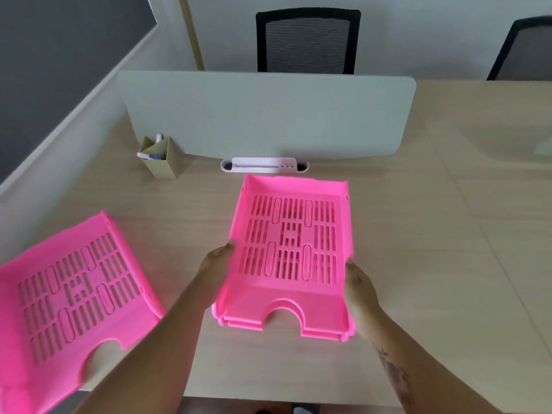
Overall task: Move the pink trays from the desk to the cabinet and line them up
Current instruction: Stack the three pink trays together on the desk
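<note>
A stack of pink slotted trays [291, 306] lies in the middle of the wooden desk [433, 264], its notched front edge toward me. My left hand [216, 268] grips the stack's left wall. My right hand [360, 289] grips its right wall. Another pink tray [74, 294] lies at the desk's near left, turned at an angle and hanging over the front edge. The cabinet is out of view.
A grey-white divider panel [268, 115] stands across the back of the desk. In front of it sit a cardboard pen holder [162, 158] with markers and a white cable slot tray [264, 165]. Two black mesh chairs [307, 40] stand behind the divider.
</note>
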### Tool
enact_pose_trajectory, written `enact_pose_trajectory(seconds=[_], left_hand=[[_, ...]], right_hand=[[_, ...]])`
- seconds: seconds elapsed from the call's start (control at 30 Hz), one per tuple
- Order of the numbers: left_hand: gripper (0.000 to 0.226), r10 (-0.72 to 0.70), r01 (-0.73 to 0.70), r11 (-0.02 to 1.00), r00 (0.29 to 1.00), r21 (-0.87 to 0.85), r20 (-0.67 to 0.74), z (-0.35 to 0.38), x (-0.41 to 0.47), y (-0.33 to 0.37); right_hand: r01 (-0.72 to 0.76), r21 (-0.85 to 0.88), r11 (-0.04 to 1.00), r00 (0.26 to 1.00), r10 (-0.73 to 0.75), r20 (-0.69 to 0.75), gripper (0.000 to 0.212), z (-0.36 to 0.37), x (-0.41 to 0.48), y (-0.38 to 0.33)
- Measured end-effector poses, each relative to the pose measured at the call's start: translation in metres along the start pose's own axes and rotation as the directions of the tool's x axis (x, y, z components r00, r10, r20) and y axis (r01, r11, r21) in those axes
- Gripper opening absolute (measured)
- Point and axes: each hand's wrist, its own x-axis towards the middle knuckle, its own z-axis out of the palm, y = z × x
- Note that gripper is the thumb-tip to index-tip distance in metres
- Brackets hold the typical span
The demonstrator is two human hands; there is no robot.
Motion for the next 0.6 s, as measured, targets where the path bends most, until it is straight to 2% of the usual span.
enact_pose_trajectory(seconds=[0.1,0.17,0.23,0.33,0.4,0.47,0.6], left_hand=[[0.038,0.005,-0.006,0.997,1.0,0.076,0.007,-0.003,-0.001,0.005],[0.041,0.067,-0.054,0.985,0.995,0.165,-0.077,-0.015,0.001,0.012],[0.035,0.14,-0.103,0.982,0.96,0.159,-0.242,-0.034,0.004,0.022],[0.013,0.266,-0.207,0.958,0.901,0.198,-0.342,-0.086,-0.001,0.03],[0.018,0.298,-0.192,0.942,0.855,0.276,-0.424,-0.13,-0.011,0.025],[0.019,0.303,-0.138,0.927,0.826,0.35,-0.476,-0.176,-0.025,0.013],[0.031,0.254,0.022,0.911,0.759,0.413,-0.6,-0.256,-0.056,-0.019]], right_hand=[[0.071,-0.069,0.995,0.996,-0.073,-0.042,0.051,-0.005,-0.001,-0.005],[0.244,-0.266,0.932,0.958,-0.275,-0.084,0.052,-0.006,0.0,-0.021],[0.439,-0.398,0.806,0.859,-0.506,-0.076,0.044,0.002,-0.004,-0.048],[0.639,-0.509,0.577,0.665,-0.746,-0.012,0.038,0.049,-0.013,-0.093],[0.724,-0.498,0.477,0.586,-0.806,0.079,0.038,0.098,-0.025,-0.114],[0.791,-0.446,0.419,0.55,-0.806,0.218,0.038,0.153,-0.042,-0.121],[0.821,-0.356,0.446,0.568,-0.692,0.444,0.042,0.254,-0.076,-0.109]])
